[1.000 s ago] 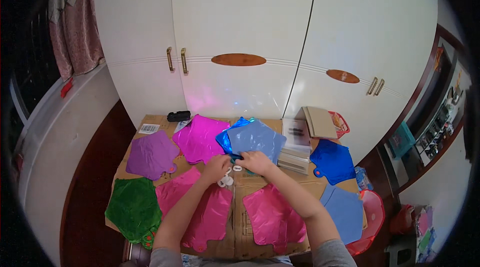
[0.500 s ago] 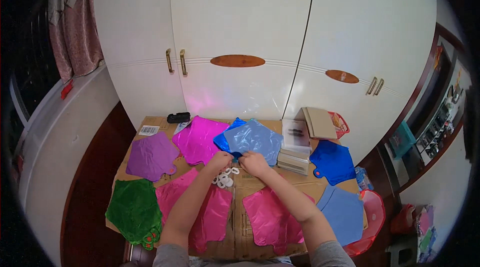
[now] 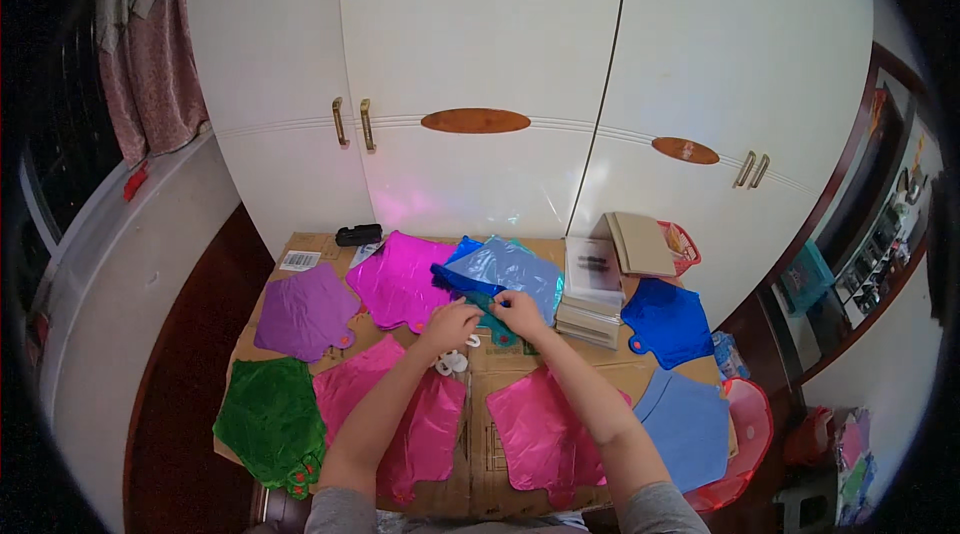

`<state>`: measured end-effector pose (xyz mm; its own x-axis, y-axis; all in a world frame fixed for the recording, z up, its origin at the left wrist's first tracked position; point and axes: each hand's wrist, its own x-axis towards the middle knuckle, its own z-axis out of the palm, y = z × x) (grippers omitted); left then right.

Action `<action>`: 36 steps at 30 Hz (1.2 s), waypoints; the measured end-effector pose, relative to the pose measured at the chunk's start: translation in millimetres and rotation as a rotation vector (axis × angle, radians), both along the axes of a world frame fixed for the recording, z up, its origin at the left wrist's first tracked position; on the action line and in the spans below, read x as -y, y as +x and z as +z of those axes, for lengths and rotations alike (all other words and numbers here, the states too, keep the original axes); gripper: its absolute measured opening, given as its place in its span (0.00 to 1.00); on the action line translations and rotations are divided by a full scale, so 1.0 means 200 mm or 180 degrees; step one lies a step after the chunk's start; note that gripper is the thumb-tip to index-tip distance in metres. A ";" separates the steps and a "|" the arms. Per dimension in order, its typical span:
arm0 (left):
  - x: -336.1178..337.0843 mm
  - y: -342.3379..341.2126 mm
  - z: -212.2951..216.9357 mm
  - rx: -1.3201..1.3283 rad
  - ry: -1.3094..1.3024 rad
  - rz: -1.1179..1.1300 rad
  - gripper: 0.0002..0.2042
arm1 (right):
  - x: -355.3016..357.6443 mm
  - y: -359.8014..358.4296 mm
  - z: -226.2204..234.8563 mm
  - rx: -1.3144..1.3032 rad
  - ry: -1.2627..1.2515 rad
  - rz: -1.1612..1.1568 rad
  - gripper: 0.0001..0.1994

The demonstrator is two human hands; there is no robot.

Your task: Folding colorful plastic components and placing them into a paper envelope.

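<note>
My right hand point(image 3: 519, 315) pinches the near edge of a dark blue foil piece point(image 3: 466, 282), shaped like a flat, uninflated foil balloon. Its edge is lifted and folded over a pale blue foil piece point(image 3: 515, 267). Between my hands a teal tab point(image 3: 492, 328) hangs toward me. My left hand point(image 3: 456, 322) is closed just left of the tab, fingertips together; whatever they hold is too small to make out. Several white plastic rings point(image 3: 452, 362) lie under and beside my left hand. A magenta foil piece point(image 3: 402, 274) lies flat to its left.
Purple point(image 3: 305, 312), green point(image 3: 268, 422), pink point(image 3: 545, 429), royal blue point(image 3: 668, 322) and slate blue point(image 3: 685, 429) foil pieces lie around the cardboard surface point(image 3: 470, 434). Stacked boxes point(image 3: 592, 292) stand at the back right. A black case point(image 3: 358, 234) sits at the back left; cabinet doors point(image 3: 470, 34) rise behind.
The blue foil's near edge has come up and folded, exposing the teal tab. My right hand has shifted slightly right and my left hand slightly toward me.
</note>
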<state>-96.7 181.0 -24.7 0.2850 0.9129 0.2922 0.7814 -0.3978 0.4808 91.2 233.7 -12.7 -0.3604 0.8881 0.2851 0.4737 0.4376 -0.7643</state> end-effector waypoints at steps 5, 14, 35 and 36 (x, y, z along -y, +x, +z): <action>0.00 0.02 -0.03 -0.0358 -0.0402 -0.0060 0.16 | -0.06 0.09 0.07 -0.0652 -0.0873 -0.0225 0.10; 0.01 0.10 0.03 -0.0645 -0.0623 0.0001 0.17 | -0.26 0.39 0.51 -0.0483 0.1327 -0.1925 0.12; 0.34 -0.65 0.14 -0.0718 -0.0746 0.1469 0.14 | 0.06 -0.87 0.01 0.1984 0.2334 0.1741 0.08; 0.36 -0.68 0.11 -0.0650 -0.0618 0.1465 0.15 | 0.07 -0.90 0.02 0.1982 0.2201 0.1782 0.09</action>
